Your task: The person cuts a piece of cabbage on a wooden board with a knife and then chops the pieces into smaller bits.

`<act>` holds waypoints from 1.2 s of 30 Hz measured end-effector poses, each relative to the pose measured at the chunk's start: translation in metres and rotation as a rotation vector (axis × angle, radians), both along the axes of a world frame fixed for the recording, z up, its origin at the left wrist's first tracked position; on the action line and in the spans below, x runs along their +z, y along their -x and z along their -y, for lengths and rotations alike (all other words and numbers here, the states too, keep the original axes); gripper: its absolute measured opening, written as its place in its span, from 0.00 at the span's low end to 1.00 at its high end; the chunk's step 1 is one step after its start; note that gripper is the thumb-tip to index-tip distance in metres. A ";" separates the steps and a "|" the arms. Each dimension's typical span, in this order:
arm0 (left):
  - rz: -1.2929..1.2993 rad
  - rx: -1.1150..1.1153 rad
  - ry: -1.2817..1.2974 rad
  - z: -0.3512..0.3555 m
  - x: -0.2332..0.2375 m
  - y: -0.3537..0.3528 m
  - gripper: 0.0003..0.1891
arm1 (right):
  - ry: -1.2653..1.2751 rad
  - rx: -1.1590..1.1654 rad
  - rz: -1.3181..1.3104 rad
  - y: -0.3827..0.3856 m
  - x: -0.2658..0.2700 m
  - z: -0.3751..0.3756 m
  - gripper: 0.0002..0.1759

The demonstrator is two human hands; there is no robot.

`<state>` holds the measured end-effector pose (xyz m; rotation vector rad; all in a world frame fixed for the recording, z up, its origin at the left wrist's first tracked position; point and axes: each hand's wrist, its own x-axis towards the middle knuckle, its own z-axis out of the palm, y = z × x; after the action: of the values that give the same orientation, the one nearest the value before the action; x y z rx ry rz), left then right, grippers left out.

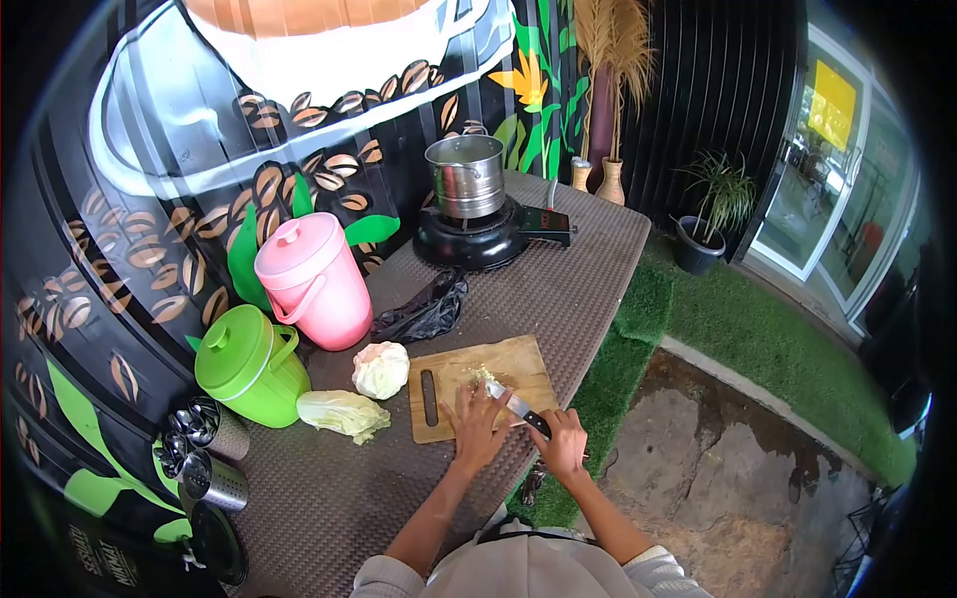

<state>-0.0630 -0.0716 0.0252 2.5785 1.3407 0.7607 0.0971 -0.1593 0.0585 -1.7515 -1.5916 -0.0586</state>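
Note:
My right hand (563,446) is closed around the black handle of a kitchen knife (516,406), its blade angled up and left over the wooden cutting board (532,361). Flat over the board's front part, my left hand (477,431) has its fingers stretched and spread, the fingertips close beside the blade near its tip. A small heap of finely chopped pale-yellow bits (481,375) lies on the board just beyond the blade. Left of the board sit a round cabbage (381,371) and a pale napa cabbage (344,415).
A steel pot (466,177) stands on a black portable stove (469,242) at the table's far end. A black plastic bag (427,311), a pink lidded bucket (317,284) and a green one (251,369) line the wall side. Perforated cutlery holders (216,481) stand at left.

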 end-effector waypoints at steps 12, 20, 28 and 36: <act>0.019 0.138 0.049 -0.025 -0.007 0.005 0.25 | -0.048 -0.055 -0.033 -0.009 -0.010 0.004 0.13; 0.248 0.169 -0.075 -0.028 -0.008 -0.009 0.10 | -0.051 -0.097 -0.081 -0.007 -0.011 0.000 0.12; 0.379 0.377 -0.032 -0.026 0.010 -0.015 0.06 | 0.000 -0.070 -0.087 -0.003 -0.016 0.000 0.12; 0.413 -0.037 -0.102 -0.004 0.003 -0.018 0.09 | 0.001 -0.064 -0.059 -0.004 -0.017 -0.003 0.13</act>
<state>-0.0454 -0.0672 0.0278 2.3292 1.1468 1.2964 0.1007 -0.1562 0.0417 -1.7888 -1.4938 -0.0363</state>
